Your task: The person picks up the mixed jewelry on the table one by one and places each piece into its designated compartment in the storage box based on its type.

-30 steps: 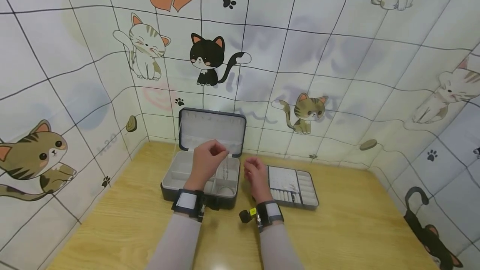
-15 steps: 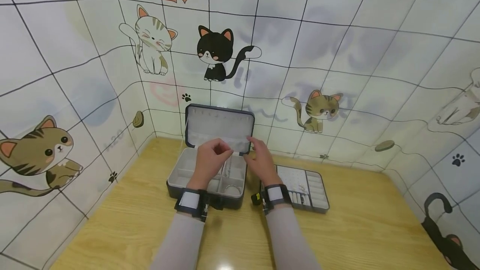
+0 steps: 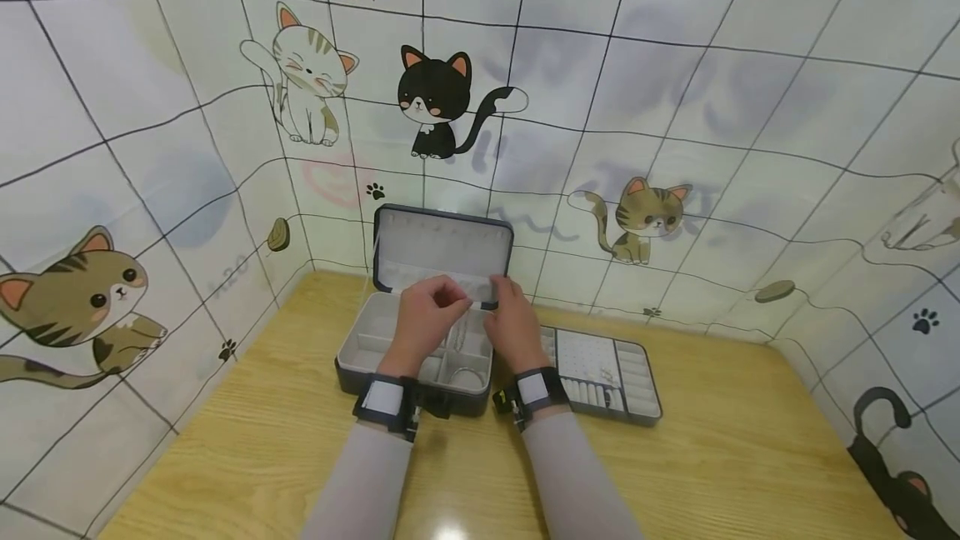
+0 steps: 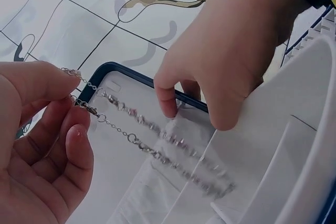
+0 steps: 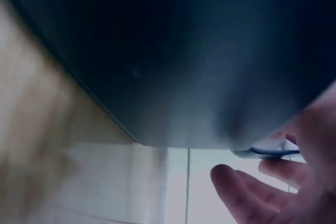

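Only wrist-view: chain between fingers

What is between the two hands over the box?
A thin silver chain hangs between the left hand, which pinches its end, and the right hand; the left wrist view shows it.

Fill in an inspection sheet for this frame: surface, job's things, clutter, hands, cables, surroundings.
Surface: wooden table, bare wood showing in front.
Job's things: open jewelry box with its lid upright; silver chain hanging doubled over the box.
Clutter: tray insert lying right of the box, small pieces in it.
Hands: left hand pinches the chain's end; right hand has its fingertips at the lid's pocket edge.
Cables: nothing seen.
Surroundings: cat-print backdrop around three sides; black wrist bands on both forearms.
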Action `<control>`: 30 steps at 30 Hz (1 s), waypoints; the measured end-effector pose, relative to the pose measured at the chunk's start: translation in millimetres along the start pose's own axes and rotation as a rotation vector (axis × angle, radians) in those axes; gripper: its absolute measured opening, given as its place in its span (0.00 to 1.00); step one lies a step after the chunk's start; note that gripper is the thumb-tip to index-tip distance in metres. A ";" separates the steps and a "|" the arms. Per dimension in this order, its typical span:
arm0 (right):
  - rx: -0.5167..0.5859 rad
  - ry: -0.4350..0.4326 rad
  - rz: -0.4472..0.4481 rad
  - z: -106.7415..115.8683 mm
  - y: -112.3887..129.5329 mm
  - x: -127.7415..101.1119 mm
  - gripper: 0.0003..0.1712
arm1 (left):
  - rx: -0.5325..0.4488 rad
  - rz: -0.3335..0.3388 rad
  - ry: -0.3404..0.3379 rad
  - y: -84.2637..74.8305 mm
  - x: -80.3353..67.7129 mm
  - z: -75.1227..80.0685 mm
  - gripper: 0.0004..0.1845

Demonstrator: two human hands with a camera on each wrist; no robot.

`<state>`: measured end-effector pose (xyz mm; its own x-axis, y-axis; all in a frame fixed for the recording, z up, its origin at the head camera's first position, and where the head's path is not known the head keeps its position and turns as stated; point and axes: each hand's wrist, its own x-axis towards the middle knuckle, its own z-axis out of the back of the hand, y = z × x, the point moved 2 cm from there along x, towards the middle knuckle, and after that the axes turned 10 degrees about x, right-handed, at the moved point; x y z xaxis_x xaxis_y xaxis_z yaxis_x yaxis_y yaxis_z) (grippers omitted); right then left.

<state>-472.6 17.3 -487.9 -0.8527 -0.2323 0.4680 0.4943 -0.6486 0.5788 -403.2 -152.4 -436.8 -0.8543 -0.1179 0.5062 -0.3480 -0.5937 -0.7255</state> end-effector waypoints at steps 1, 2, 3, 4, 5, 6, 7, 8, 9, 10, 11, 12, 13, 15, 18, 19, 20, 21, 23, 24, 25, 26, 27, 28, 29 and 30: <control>0.003 -0.011 -0.006 -1.1 0.0 -0.1 0.37 | 0.002 -0.002 -0.001 0.1 0.3 -0.2 0.05; 0.008 -0.018 -0.016 -2.1 0.1 -0.5 0.37 | 0.004 -0.002 -0.001 0.2 0.6 -0.6 0.05; 0.013 -0.022 -0.027 -3.2 0.1 -1.1 0.37 | 0.006 0.001 0.001 0.7 0.6 -1.0 0.05; 0.016 -0.026 -0.037 -4.3 -0.1 -1.7 0.37 | 0.005 0.003 0.003 1.1 0.5 -1.4 0.05; 0.022 -0.027 -0.046 -5.2 -0.1 -2.4 0.36 | 0.004 0.005 0.006 1.0 0.1 -1.4 0.05; 0.026 -0.027 -0.054 -6.0 0.0 -3.1 0.36 | 0.005 0.010 0.010 1.3 -0.3 -1.8 0.05; 0.028 -0.028 -0.059 -6.4 0.4 -3.9 0.36 | 0.006 0.013 0.012 1.4 -0.8 -1.9 0.05; 0.028 -0.029 -0.063 -6.7 0.8 -4.7 0.36 | 0.005 0.016 0.016 1.3 -1.4 -1.9 0.05; 0.031 -0.031 -0.064 -6.8 1.3 -5.3 0.35 | 0.007 0.020 0.018 1.1 -2.0 -2.0 0.05; 0.033 -0.033 -0.064 -6.7 2.0 -5.6 0.35 | 0.007 0.020 0.018 0.8 -2.3 -1.9 0.04; 0.033 -0.035 -0.064 -6.5 2.8 -5.8 0.35 | 0.009 0.020 0.016 0.2 -2.5 -1.6 0.04; 0.030 -0.038 -0.064 -6.5 3.3 -6.0 0.34 | 0.011 0.022 0.013 -0.3 -2.7 -1.5 0.04; 0.024 -0.041 -0.065 -6.2 3.9 -5.9 0.34 | 0.011 0.023 0.010 -0.9 -2.7 -1.2 0.04; 0.006 -0.049 -0.069 -6.0 4.6 -5.3 0.32 | 0.014 0.026 0.001 -2.1 -2.4 -0.7 0.04; -0.028 -0.048 -0.089 -7.1 5.7 -4.6 0.31 | 0.018 0.038 -0.010 -2.7 -2.6 0.3 0.04; -0.040 -0.045 -0.097 -7.0 6.0 -3.9 0.31 | 0.016 0.042 -0.011 -2.8 -2.4 0.2 0.04; -0.049 -0.040 -0.106 -7.0 6.3 -3.3 0.30 | 0.016 0.047 -0.009 -2.7 -2.3 -0.3 0.04; -0.056 -0.035 -0.114 -6.8 6.8 -3.1 0.29 | 0.014 0.051 -0.006 -2.2 -2.2 -1.0 0.04; -0.064 -0.025 -0.126 -6.3 8.3 -2.6 0.28 | 0.010 0.061 0.001 -0.9 -2.0 -2.6 0.04; -0.065 -0.020 -0.129 -6.4 8.9 -2.3 0.27 | 0.009 0.063 0.005 0.0 -1.9 -3.4 0.04; -0.064 -0.014 -0.130 -6.6 9.5 -1.9 0.27 | 0.008 0.065 0.007 0.8 -1.9 -4.2 0.04; -0.060 -0.012 -0.129 -6.7 10.2 -1.7 0.26 | 0.006 0.066 0.007 1.5 -1.9 -4.7 0.04; -0.058 -0.011 -0.126 -7.0 10.2 -1.4 0.26 | 0.005 0.066 0.007 2.0 -1.8 -5.0 0.04; -0.056 -0.010 -0.125 -7.5 10.2 -1.1 0.25 | 0.004 0.066 0.006 2.2 -1.7 -5.3 0.04; -0.052 -0.010 -0.124 -8.0 9.9 -0.9 0.25 | 0.003 0.065 0.005 2.1 -1.7 -5.3 0.04; -0.049 -0.010 -0.125 -8.6 9.3 -0.5 0.25 | 0.002 0.066 0.003 1.8 -1.6 -5.4 0.04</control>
<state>-469.0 5.1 -488.5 -0.9054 -0.1405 0.4007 0.3752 -0.7065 0.6001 -404.5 -148.9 -441.5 -0.8764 -0.1547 0.4561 -0.2903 -0.5860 -0.7565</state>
